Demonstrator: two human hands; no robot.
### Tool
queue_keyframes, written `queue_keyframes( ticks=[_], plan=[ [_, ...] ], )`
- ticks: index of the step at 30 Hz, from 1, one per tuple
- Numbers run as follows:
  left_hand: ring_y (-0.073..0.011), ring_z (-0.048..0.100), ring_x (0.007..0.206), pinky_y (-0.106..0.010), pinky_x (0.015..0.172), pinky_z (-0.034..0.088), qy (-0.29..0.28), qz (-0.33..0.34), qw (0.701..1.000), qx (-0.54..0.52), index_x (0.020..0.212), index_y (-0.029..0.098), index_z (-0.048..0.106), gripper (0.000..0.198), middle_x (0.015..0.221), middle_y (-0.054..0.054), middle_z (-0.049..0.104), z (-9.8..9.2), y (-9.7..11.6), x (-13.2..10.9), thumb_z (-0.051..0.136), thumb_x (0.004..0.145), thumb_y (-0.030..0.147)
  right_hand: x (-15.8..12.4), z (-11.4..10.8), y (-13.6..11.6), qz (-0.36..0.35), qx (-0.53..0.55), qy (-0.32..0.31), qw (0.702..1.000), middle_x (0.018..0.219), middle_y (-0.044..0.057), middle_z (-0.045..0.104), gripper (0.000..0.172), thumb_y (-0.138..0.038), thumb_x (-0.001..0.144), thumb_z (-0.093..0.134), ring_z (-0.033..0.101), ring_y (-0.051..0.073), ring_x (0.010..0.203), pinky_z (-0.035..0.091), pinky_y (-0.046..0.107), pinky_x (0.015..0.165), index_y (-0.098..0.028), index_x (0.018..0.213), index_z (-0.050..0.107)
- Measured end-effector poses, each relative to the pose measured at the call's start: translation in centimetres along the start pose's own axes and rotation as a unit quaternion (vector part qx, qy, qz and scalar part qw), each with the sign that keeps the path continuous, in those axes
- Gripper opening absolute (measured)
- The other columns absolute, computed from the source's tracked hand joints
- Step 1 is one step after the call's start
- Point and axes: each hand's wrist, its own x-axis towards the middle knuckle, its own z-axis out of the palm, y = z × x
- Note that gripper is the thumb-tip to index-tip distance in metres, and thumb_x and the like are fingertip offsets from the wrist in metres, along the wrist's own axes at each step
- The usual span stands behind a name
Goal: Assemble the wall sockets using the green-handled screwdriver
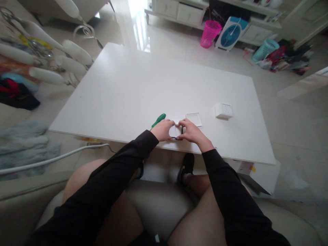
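Observation:
Near the table's front edge, my two hands grip a small square white wall switch panel point(175, 131) with dark edges and a line down its middle. My left hand point(164, 130) holds its left side, fingers at the far edge and thumb at the near edge. On the opposite side my right hand point(189, 132) has a similar closed grip. A green-handled screwdriver point(159, 119) lies beside my left hand, its tip end hidden by that hand. Just beyond my right hand lies a thin white square frame point(194, 119), partly covered by the fingers.
On the white table point(143, 85), a white socket box point(223, 111) stands to the right. White curved chair parts point(74, 51) are at the left. Across the floor are a pink basket point(210, 33), a blue-and-white fan point(230, 33) and a teal basket point(265, 49).

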Motion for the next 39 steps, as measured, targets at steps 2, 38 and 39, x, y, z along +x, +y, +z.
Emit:
queue_keyframes(
  ticks=[2, 38, 39],
  plan=[
    [-0.0346, 0.066, 0.116, -0.041, 0.103, 0.051, 0.002, 0.0, 1.0, 0.002, 0.128, 0.014, 0.067, 0.066, 0.123, -0.016, 0.07, 0.0, 0.0, 0.0, 0.093, 0.07, 0.03, 0.1, 0.1, 0.2, 0.005, 0.017, -0.004, 1.0, 0.108, 0.001, 0.062, 0.054, -0.02, 0.056, 0.098, 0.064, 0.02, 0.093, 0.054, 0.035, 0.084, -0.026, 0.103, 0.071],
    [-0.0321, 0.067, 0.12, -0.038, 0.106, 0.052, -0.015, -0.012, 1.0, 0.025, 0.131, 0.012, 0.065, 0.066, 0.129, -0.016, 0.07, -0.6, 0.5, -0.3, 0.092, 0.074, 0.033, -0.9, -1.5, -1.0, -0.028, -0.053, -0.032, 0.998, 0.13, 0.009, 0.069, 0.038, -0.036, 0.08, 0.088, 0.071, 0.026, 0.108, 0.056, 0.039, 0.098, -0.023, 0.114, 0.077],
    [-0.032, 0.067, 0.12, -0.038, 0.106, 0.051, -0.015, -0.01, 1.0, 0.025, 0.131, 0.011, 0.065, 0.066, 0.129, -0.016, 0.07, -0.7, 0.5, -0.3, 0.091, 0.075, 0.034, -0.8, -1.5, -0.8, -0.031, -0.045, -0.03, 0.998, 0.126, 0.008, 0.069, 0.039, -0.033, 0.079, 0.089, 0.07, 0.025, 0.106, 0.056, 0.039, 0.098, -0.022, 0.114, 0.077]
  ],
)
